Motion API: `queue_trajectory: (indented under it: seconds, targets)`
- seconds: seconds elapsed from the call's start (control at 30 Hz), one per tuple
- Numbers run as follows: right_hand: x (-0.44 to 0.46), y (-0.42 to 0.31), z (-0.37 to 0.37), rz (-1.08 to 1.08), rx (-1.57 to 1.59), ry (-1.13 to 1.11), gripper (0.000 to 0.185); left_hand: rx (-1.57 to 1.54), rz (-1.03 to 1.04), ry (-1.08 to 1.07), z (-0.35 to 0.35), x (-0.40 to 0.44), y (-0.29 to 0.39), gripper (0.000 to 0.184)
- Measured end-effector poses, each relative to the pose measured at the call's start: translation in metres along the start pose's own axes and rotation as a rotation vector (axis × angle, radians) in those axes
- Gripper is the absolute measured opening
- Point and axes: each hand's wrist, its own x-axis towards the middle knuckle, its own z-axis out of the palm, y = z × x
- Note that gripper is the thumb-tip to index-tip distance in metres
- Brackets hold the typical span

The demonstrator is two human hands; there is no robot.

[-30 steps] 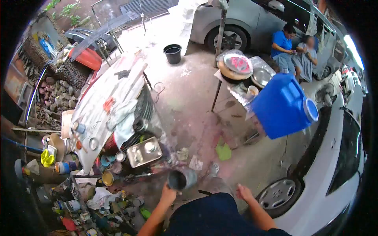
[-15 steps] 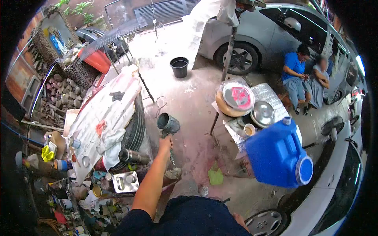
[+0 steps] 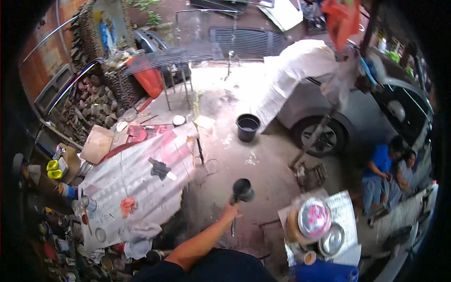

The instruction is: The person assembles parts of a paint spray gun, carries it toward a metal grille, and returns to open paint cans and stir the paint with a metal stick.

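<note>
**Concrete floor (image 3: 272,176) of a cluttered yard, with a dark cup-topped tool (image 3: 243,191) held out above**

Gripped in the left hand (image 3: 230,212), with fingers clamped around the handle just below the cup. Aimed cup-end away from the body and a little to the right, with a long axis running near to far, tail end back toward the body. Tipped so as to show the round, dark mouth to the camera. Positioned between a corrugated sheet (image 3: 131,176) and a foil-covered table (image 3: 346,209), short of a black bucket (image 3: 247,135). Cannot tell the state of the right hand's fingers, out of view.
</note>
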Motion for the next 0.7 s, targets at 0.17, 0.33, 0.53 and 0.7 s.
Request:
queue_trajectory:
  seconds: [0.17, 0.33, 0.53, 0.7]
  targets:
    - [0.095, -0.151, -0.032, -0.085, -0.062, -0.004, 0.065, 0.009, -0.046, -0.099, 0.03, 0.06, 0.063, 0.059]
    - [0.182, -0.259, -0.036, -0.121, -0.107, -0.047, 0.067, -0.011, 0.033, -0.16, 0.06, 0.132, 0.157, 0.06]
    - [0.29, -0.371, -0.049, -0.148, -0.173, -0.111, 0.069, -0.05, 0.089, -0.025, 0.064, 0.251, 0.239, 0.054]
    - [0.376, -0.488, -0.077, -0.202, -0.247, -0.172, 0.071, -0.249, 0.095, 0.081, 0.047, 0.296, 0.311, 0.046]
